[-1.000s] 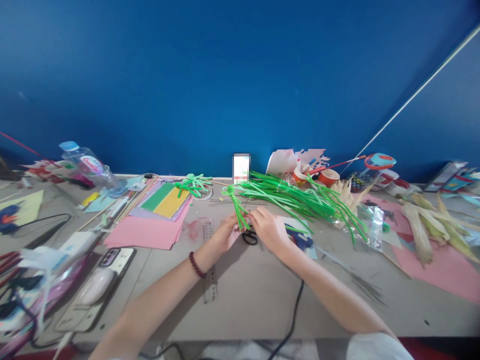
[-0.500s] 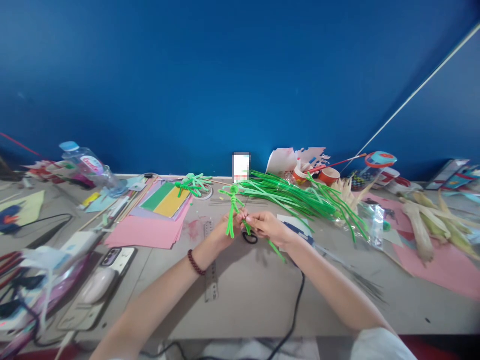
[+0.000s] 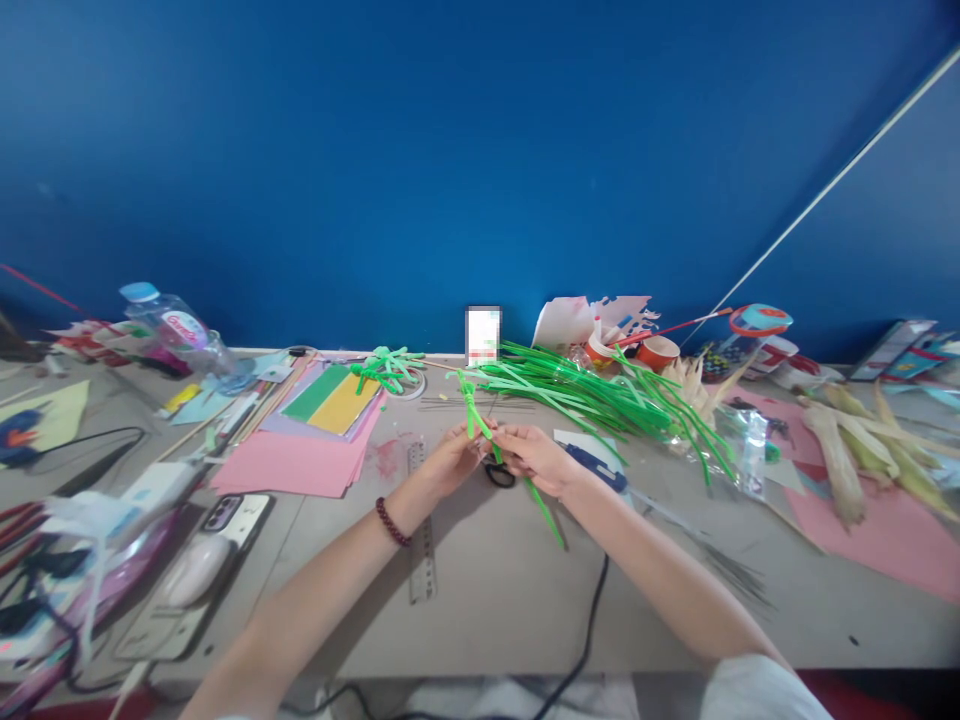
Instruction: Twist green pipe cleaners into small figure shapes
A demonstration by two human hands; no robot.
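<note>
1. Together, above the middle of the tabletop (image 3: 510,620), both hands work at a bright green figure of twisted, fuzzy pipe cleaners (image 3: 470,405), knotted at the top with prongs splaying below.
2. The left hand (image 3: 452,458) is nearly closed, its bent fingers gripping the figure's lower part.
3. The right hand (image 3: 534,458) is also drawn in, thumb and fingertips pinching a long green fuzzy strand (image 3: 547,515); its loose end slants toward the front edge. Whether it joins the figure, I cannot tell.
4. Just beneath the hands lies a black looped handle (image 3: 500,476); a clear, flat plastic ruler (image 3: 422,580) lies by the left wrist.
5. Toward the back edge, right of centre, spreads a heap of soft green pipe cleaners (image 3: 600,400).
6. Smooth pink paper sheets (image 3: 289,468) lie left of centre; dry, papery husks (image 3: 840,450) lie toward the right edge.
7. Near the back left corner leans a clear, blue-capped plastic bottle (image 3: 180,330), contents unclear. Behind the heap stands a round orange-red paper cup (image 3: 658,355), its contents too small to make out.
</note>
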